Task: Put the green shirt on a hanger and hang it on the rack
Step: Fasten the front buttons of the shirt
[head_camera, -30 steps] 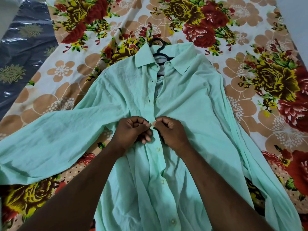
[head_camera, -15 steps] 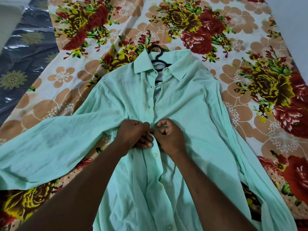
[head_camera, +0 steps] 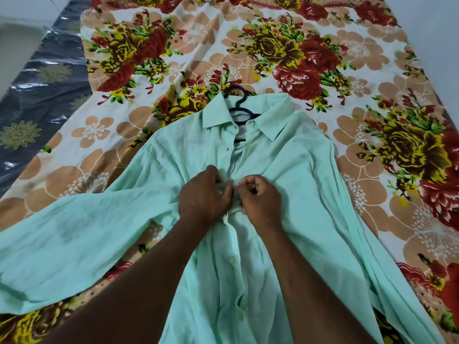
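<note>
A pale green shirt [head_camera: 293,175] lies face up on a flowered bedsheet, sleeves spread to both sides. A black hanger [head_camera: 239,108] sits inside it; only the hook and neck show at the open collar. My left hand [head_camera: 203,197] pinches the left edge of the button placket at chest height. My right hand [head_camera: 260,197] pinches the right edge just beside it, fingers curled. The two hands almost touch. Lower buttons look fastened; the collar and top of the front stay open.
The flowered bedsheet [head_camera: 273,45] covers the bed. A dark plastic-covered mattress edge [head_camera: 42,100] runs along the left. A pale wall [head_camera: 434,18] shows at the top right. No rack is in view.
Both hands have shifted a little up the placket toward the collar, still pinching the two front edges together. The view has moved slightly; the shirt has not shifted.
</note>
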